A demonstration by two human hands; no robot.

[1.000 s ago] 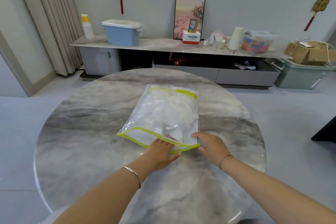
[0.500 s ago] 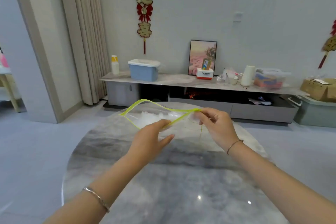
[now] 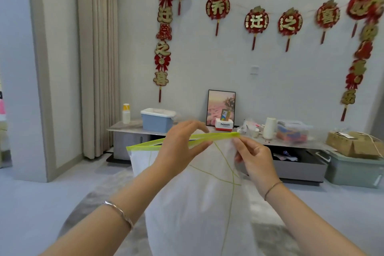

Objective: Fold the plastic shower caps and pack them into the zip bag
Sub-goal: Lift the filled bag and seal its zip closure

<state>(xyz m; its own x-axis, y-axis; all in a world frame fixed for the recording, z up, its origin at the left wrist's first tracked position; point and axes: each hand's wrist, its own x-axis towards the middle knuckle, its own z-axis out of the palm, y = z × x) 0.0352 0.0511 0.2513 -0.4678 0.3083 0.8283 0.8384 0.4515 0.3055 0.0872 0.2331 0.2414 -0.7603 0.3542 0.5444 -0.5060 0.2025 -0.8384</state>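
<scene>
A clear zip bag with a yellow-green zip strip hangs upright in front of me, raised above the table. It is filled with white, crumpled plastic shower caps seen through its wall. My left hand pinches the zip strip near its middle. At the strip's right end, my right hand pinches the bag's top corner. The left part of the mouth still gapes open in a narrow wedge.
The round grey marble table lies below the bag. A low TV cabinet stands at the back wall with a blue bin, a framed picture, a white jug and boxes. Curtain at left.
The bag went from lying flat on the table to hanging high in both hands. The view tilted up toward the wall. My left hand now pinches the zip strip.
</scene>
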